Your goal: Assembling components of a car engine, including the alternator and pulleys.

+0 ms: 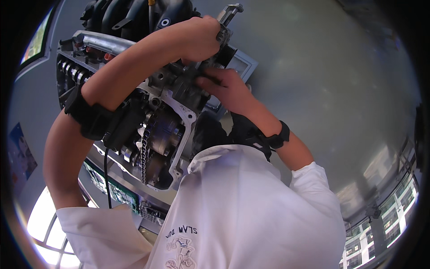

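A partly opened engine point(179, 96) fills the upper left, with a timing chain point(144, 154) and dark inner parts bared. My left hand point(201, 39) is closed in a fist at the engine's upper right end, against a metal bracket-like part point(230, 13). Its fingertips are turned away, so what they grip is hidden. Just below, my right hand point(227, 88) reaches in from the right, its fingers bent and pressed toward a shadowed part of the engine. What lies between them is too dark to make out. A black ribbed pulley point(226, 54) shows between the two hands.
Black curved intake pipes point(121, 18) rise at the top, and a camshaft point(74, 71) lies at the far left. Behind the pulley is a pale rectangular frame point(251, 67). From a black box strapped on my left forearm point(121, 130) hangs a cable point(107, 179). Green boards point(112, 188) sit below.
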{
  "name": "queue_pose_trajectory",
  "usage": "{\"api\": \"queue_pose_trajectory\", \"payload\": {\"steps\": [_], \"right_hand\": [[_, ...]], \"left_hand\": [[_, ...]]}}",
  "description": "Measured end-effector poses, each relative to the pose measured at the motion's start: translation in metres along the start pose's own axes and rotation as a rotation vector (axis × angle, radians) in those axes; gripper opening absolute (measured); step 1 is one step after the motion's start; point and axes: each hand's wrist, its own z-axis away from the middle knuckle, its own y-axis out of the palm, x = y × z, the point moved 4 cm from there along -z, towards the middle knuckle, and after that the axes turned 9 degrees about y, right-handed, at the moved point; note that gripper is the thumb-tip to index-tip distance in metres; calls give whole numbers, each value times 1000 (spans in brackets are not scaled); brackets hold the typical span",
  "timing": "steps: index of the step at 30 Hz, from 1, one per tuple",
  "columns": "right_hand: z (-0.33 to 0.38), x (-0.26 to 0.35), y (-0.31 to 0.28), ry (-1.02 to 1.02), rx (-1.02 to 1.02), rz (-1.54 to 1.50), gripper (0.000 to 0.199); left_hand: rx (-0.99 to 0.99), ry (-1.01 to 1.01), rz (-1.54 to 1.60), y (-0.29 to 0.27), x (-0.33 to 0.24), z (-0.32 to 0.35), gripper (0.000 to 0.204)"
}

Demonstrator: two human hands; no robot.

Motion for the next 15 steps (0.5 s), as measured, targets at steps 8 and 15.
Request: {"api": "queue_pose_trajectory", "payload": {"steps": [8,15], "right_hand": [[4,3,-3,8,-55,150,24],[7,-9,8,316,7,-378,29]], "left_hand": [[13,36,-7,2,5,1,34],[5,112,55,1,6,0,41]]}}
